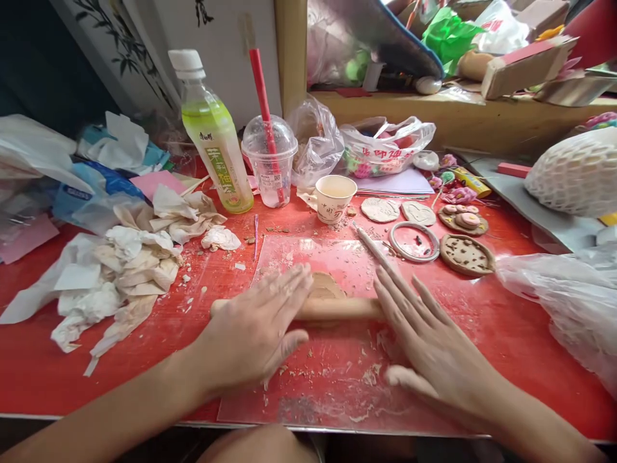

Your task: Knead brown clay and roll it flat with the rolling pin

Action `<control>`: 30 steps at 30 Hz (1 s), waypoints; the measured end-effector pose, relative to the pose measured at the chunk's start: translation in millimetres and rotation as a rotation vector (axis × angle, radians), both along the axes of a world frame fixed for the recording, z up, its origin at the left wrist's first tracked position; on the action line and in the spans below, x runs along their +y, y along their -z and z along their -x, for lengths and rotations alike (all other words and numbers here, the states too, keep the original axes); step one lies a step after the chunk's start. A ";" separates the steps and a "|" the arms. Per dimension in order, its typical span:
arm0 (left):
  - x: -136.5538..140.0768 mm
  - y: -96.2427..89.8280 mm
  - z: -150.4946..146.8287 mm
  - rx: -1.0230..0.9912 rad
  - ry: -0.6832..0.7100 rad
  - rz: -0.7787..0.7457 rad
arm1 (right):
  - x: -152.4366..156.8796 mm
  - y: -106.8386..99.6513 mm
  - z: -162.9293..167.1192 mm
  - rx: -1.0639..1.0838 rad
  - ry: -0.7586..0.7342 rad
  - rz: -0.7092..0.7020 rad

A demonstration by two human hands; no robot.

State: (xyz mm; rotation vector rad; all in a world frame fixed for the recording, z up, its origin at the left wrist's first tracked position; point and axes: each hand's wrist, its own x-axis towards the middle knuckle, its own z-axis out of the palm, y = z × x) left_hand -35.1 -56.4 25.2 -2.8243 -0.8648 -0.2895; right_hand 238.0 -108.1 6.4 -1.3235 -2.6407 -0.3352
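Note:
A wooden rolling pin [344, 309] lies crosswise over a flat piece of brown clay [326, 286]. My left hand [263, 325] rests flat on the pin's left part, fingers stretched out, thumb apart. On its right end lies my right hand [419, 328], palm down with the fingers straight. Part of the clay shows behind the pin; the rest is hidden under it. Beneath is a clear plastic sheet [308, 399] strewn with clay crumbs. A thin pen-like tool [373, 247] lies just beyond my right fingertips.
Crumpled tissues [130, 263] cover the left side. A green drink bottle [216, 141], a plastic cup [270, 161] with a red straw and a paper cup [333, 199] stand behind. Clay pieces [466, 254] and a ring [414, 242] lie right, near a plastic bag [569, 296].

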 end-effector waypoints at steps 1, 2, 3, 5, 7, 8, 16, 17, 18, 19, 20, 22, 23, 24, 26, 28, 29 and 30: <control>-3.3 0.6 0.9 -0.016 0.017 -0.009 | -3.0 1.5 -1.0 -0.005 -0.016 -0.001; -2.3 1.4 0.5 -0.021 0.018 -0.011 | -1.6 2.3 -1.4 -0.007 -0.017 -0.005; 3.6 2.4 -1.2 -0.016 0.005 -0.006 | 4.7 2.2 -1.1 0.000 -0.002 -0.014; 26.3 4.5 -7.4 0.008 -0.060 0.021 | 28.5 -0.7 1.9 0.026 0.039 -0.049; 49.3 5.7 -12.7 0.008 -0.137 0.035 | 52.9 -5.1 6.3 0.053 0.121 -0.062; 55.1 5.6 -13.6 0.016 -0.151 0.042 | 59.1 -6.8 8.0 0.053 0.125 -0.059; -17.9 2.2 8.5 0.002 0.026 0.018 | -18.1 4.4 -1.4 -0.076 -0.072 -0.038; -14.1 3.0 7.3 0.002 0.019 0.023 | -16.2 4.3 -1.1 -0.079 -0.067 -0.048; -4.7 4.0 4.6 0.006 -0.018 0.032 | -9.0 3.2 0.1 -0.074 -0.050 -0.064; 8.5 5.2 1.0 0.010 -0.058 0.041 | 1.7 1.4 1.9 -0.065 -0.021 -0.078; 22.8 6.2 -2.6 0.011 -0.077 0.046 | 13.4 -1.0 4.0 -0.055 0.003 -0.092; 44.0 6.6 -6.6 0.014 -0.133 0.065 | 29.8 -6.0 7.9 -0.066 0.045 -0.076; 46.9 5.9 -5.8 0.021 -0.128 0.076 | 31.0 -7.8 9.1 -0.069 0.034 -0.067; 43.6 4.8 -3.0 0.030 -0.110 0.085 | 26.7 -8.7 9.7 -0.075 0.012 -0.058; 22.0 2.7 7.5 0.040 -0.056 0.104 | 5.6 -7.2 8.9 -0.087 -0.054 -0.084; -5.2 1.8 19.5 0.025 0.002 0.100 | -18.5 -2.9 7.0 -0.131 -0.108 -0.099; -14.7 2.0 24.0 0.020 0.030 0.103 | -26.2 -0.6 6.2 -0.139 -0.131 -0.113; -19.2 2.7 26.8 0.019 0.042 0.110 | -29.0 1.2 5.8 -0.149 -0.137 -0.114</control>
